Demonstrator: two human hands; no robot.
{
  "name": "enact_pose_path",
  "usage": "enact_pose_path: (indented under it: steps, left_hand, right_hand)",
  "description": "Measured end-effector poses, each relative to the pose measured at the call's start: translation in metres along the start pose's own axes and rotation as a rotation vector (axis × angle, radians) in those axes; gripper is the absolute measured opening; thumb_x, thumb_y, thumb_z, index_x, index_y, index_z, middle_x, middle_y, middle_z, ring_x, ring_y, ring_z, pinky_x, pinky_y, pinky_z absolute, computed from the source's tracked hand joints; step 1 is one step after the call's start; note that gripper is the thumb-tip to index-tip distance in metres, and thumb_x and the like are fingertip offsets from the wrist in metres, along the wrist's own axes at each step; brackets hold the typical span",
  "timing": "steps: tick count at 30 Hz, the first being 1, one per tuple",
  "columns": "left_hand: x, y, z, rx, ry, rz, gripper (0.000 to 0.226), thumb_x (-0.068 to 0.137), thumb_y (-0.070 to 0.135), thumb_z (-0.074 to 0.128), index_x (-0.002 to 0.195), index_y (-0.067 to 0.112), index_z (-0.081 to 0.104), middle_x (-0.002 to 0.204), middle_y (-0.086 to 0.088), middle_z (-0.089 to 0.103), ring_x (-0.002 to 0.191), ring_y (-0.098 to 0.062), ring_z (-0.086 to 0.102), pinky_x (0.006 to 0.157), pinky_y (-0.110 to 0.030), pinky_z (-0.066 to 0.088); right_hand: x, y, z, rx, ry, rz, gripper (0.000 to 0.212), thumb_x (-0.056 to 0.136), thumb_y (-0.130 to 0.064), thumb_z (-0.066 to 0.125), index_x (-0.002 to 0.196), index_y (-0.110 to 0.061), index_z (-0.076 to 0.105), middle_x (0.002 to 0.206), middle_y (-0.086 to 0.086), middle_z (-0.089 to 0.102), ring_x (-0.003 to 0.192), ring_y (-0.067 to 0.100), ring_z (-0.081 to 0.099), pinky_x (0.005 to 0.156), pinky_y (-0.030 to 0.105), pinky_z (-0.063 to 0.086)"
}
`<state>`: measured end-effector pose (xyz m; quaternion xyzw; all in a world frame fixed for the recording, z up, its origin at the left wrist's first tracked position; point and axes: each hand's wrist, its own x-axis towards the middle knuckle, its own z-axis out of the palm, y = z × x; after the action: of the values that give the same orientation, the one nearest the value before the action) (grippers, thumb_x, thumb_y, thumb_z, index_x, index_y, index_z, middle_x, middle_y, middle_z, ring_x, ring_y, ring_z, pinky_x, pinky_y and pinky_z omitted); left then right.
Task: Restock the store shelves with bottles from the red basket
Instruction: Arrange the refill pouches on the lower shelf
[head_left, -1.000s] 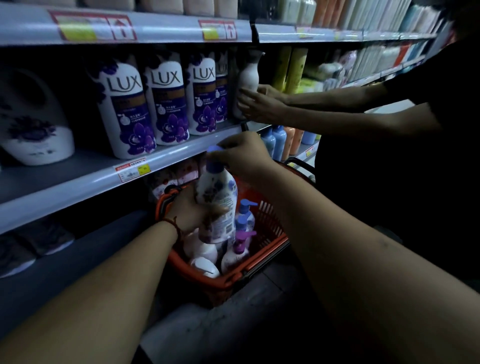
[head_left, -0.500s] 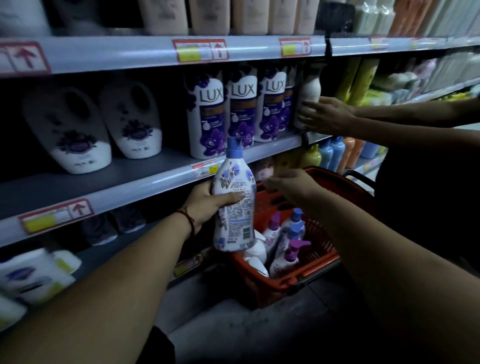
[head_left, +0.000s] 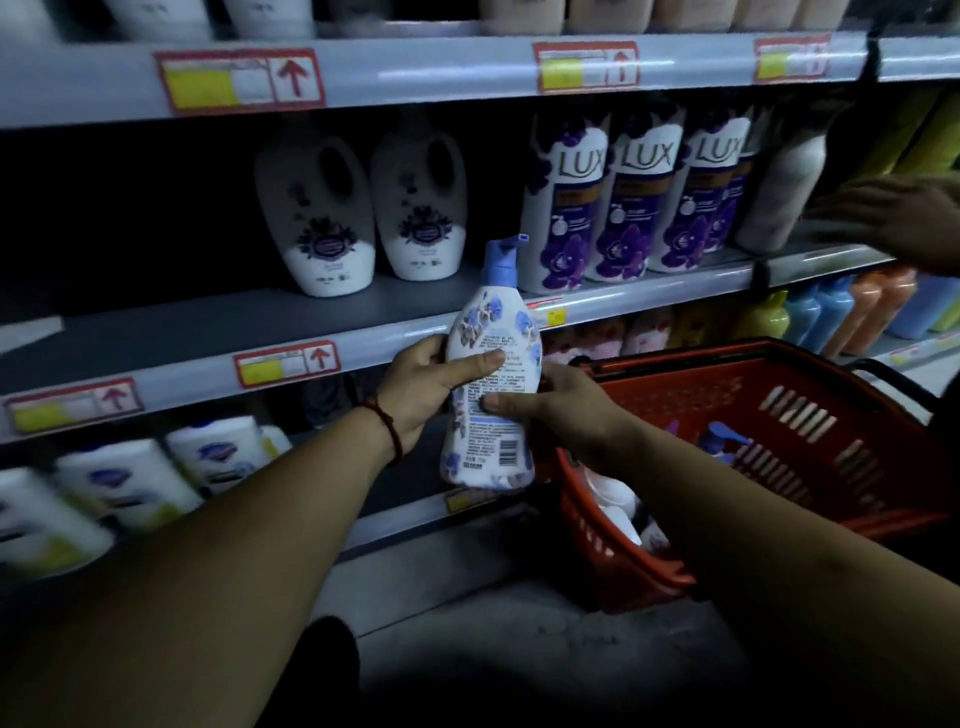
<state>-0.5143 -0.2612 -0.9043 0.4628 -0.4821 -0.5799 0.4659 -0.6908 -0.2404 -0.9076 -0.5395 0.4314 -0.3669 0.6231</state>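
– Two hands hold one bottle. The left hand wraps round the pump bottle on the side away from the red basket. Its thumb lies on the label.
– And the other hand?
– The right hand grips the same bottle from the basket side, a bit lower. Its thumb is on the label too.
– Where is the bottle?
– Up in the air, just left of the basket, standing straight. It is white with blue flowers and a blue pump top. The back label with the bar code faces us.
– What is on the left wrist?
– A red string band.
– What is in the basket?
– A blue pump and some white bottles, at its left end. The right arm crosses over that corner.
– What is past the basket?
– Shelves. Low down, left of the basket, blurry white packs sit on the bottom shelf. Higher than the basket is the middle shelf, with red and yellow price tags on its edge.
– What stands on it?
– Two white jugs with handle holes, up and left of the basket. Above the basket, purple and white LUX bottles stand in a row, touching each other.
– Whose hand is that?
– Another person's hand, above the basket's right end, near a tall white bottle. It is blurry, so I cannot tell if it touches.
– And right behind the basket?
– Blue, orange and yellow bottles in a row. Far above is the top shelf.
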Motion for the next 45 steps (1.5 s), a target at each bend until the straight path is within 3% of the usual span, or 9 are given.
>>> enact_pose_path:
  steps: [6,9,13,17,24,30,36,39,45]
  left_hand:
    - [-0.033,0.007,-0.028,0.115,0.073,-0.177,0.038,0.077,0.043,0.078,0.108,0.022,0.07,0.101,0.001,0.076,0.096,-0.022,0.071,0.083,-0.04,0.056]
    - [-0.049,0.001,-0.031,0.115,0.112,-0.216,0.036,0.077,0.041,0.079,0.104,0.019,0.072,0.097,-0.002,0.077,0.091,-0.023,0.072,0.078,-0.039,0.057]
    - [-0.056,-0.003,-0.035,0.018,0.17,-0.194,0.029,0.074,0.03,0.083,0.096,0.015,0.071,0.09,-0.006,0.077,0.085,-0.025,0.074,0.079,-0.042,0.059]
    - [-0.058,-0.006,-0.047,0.025,0.141,-0.165,0.032,0.076,0.027,0.082,0.103,0.014,0.071,0.093,-0.005,0.077,0.087,-0.022,0.074,0.071,-0.034,0.057]
    - [-0.075,-0.025,-0.086,0.091,0.145,-0.231,0.04,0.078,0.016,0.081,0.114,0.011,0.064,0.109,-0.007,0.073,0.099,-0.026,0.071,0.085,-0.052,0.057]
    - [-0.085,-0.069,-0.113,0.175,0.211,-0.333,0.045,0.071,0.015,0.086,0.103,0.006,0.055,0.104,-0.008,0.073,0.096,-0.026,0.071,0.081,-0.05,0.059]
    - [-0.08,-0.114,-0.142,0.152,0.278,-0.347,0.017,0.081,0.004,0.076,0.084,0.012,0.06,0.089,-0.005,0.071,0.084,-0.021,0.069,0.089,-0.048,0.057]
    - [-0.053,-0.129,-0.163,0.159,0.323,-0.338,0.03,0.08,0.013,0.079,0.102,0.004,0.061,0.103,-0.011,0.071,0.096,-0.027,0.07,0.089,-0.049,0.057]
    - [0.01,-0.147,-0.202,0.211,0.384,-0.294,0.023,0.077,0.026,0.083,0.09,0.023,0.064,0.106,-0.007,0.073,0.095,-0.022,0.07,0.088,-0.042,0.058]
  right_hand:
    - [0.01,0.006,0.036,-0.109,0.123,-0.004,0.052,0.066,-0.022,0.089,0.107,0.0,0.067,0.096,0.016,0.075,0.085,0.036,0.073,0.074,0.054,0.06]
    - [0.012,0.007,0.056,-0.382,0.264,-0.046,0.056,0.054,-0.045,0.09,0.094,-0.016,0.064,0.082,0.001,0.073,0.067,0.021,0.071,0.053,0.034,0.055]
    - [0.012,0.007,0.072,-0.604,0.305,-0.123,0.058,0.048,-0.065,0.073,0.08,-0.019,0.06,0.074,-0.002,0.069,0.071,0.019,0.068,0.066,0.04,0.057]
    - [0.015,0.012,0.078,-0.565,0.29,-0.144,0.044,0.059,-0.052,0.082,0.083,-0.019,0.066,0.077,-0.004,0.072,0.074,0.013,0.07,0.069,0.038,0.059]
    - [0.015,0.028,0.083,-0.253,0.01,0.011,0.016,0.082,-0.009,0.077,0.095,-0.003,0.07,0.082,0.008,0.075,0.068,0.016,0.068,0.059,0.029,0.055]
    - [0.036,0.07,0.098,-0.376,-0.147,0.157,0.024,0.079,-0.007,0.078,0.103,-0.005,0.073,0.1,0.014,0.076,0.095,0.026,0.071,0.087,0.05,0.057]
    - [0.079,0.104,0.118,-0.462,-0.235,0.195,0.033,0.079,-0.009,0.079,0.11,-0.005,0.069,0.104,0.011,0.075,0.092,0.021,0.07,0.083,0.039,0.057]
    - [0.109,0.114,0.123,-0.42,-0.239,0.213,0.032,0.08,-0.009,0.078,0.111,-0.005,0.069,0.103,0.008,0.075,0.084,0.011,0.07,0.072,0.024,0.058]
    - [0.179,0.126,0.134,-0.383,-0.179,0.244,0.029,0.082,-0.017,0.076,0.11,-0.01,0.07,0.101,0.008,0.076,0.088,0.023,0.071,0.079,0.037,0.058]
